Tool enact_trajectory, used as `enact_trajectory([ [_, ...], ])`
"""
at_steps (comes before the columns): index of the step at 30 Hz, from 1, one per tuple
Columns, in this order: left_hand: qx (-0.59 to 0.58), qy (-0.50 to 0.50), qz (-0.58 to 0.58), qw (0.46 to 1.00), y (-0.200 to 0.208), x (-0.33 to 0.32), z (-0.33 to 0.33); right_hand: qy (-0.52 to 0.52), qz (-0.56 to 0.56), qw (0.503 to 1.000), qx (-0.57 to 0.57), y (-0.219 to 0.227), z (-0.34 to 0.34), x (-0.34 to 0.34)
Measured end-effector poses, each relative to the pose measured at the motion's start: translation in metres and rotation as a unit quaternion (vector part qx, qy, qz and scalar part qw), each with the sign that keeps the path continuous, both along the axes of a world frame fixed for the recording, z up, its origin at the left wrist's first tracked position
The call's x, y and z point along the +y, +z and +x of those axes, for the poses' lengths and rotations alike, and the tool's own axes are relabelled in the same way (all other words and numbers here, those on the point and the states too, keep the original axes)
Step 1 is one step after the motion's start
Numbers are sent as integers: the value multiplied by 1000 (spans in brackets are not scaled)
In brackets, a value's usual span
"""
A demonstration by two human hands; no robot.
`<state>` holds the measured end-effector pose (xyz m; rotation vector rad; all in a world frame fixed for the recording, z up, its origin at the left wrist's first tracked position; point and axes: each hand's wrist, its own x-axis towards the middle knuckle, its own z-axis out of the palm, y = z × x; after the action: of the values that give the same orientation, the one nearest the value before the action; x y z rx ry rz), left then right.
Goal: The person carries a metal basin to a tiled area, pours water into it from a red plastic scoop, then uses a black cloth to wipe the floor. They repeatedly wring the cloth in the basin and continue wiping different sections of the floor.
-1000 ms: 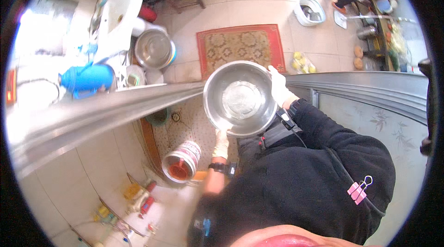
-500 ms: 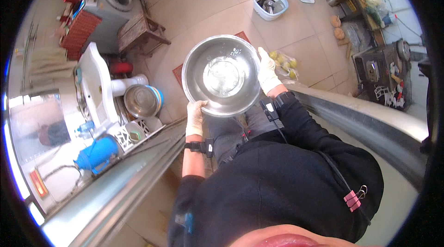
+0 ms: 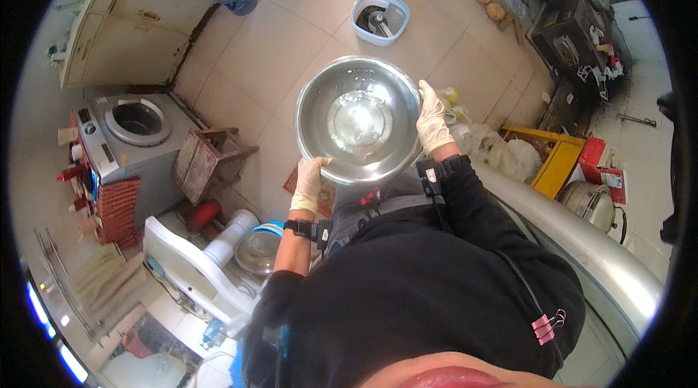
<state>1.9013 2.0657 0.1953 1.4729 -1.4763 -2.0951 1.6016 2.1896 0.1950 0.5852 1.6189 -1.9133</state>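
A large round metal basin (image 3: 327,142) is held out in front of my body, its inside facing up with bright reflections at the bottom; what looks like clear water lies in it. My left hand (image 3: 310,183), in a pale glove, grips the near left rim with the thumb over the edge. At the right rim my right hand (image 3: 433,118), gloved the same way, clasps the side with its thumb along the top. The fingers under the basin are hidden.
On the tiled floor ahead stands a light blue mop bucket (image 3: 380,19). To the left are a wooden stool (image 3: 203,163), a washing machine (image 3: 138,134) and a white washbasin (image 3: 193,264). A metal rail (image 3: 574,243) runs close on my right, with a yellow frame (image 3: 556,159) beyond.
The view has swung leftward, bringing the cabinet and large water bottles into sight. The basin stays between both hands. The mop bucket now appears nearer the middle.
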Motion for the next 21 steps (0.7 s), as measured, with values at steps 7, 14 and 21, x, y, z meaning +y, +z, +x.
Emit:
enact_trajectory([
  [7,3,2,26,1000,-1,-124,-53,-10,16,997,73,1,-31,-78],
  [14,9,-13,72,997,10,-223,-86,-38,-42,998,4,5,-60,-171],
  [21,-7,22,13,1000,17,-293,-99,28,-57,998,-14,-24,-92,-275],
])
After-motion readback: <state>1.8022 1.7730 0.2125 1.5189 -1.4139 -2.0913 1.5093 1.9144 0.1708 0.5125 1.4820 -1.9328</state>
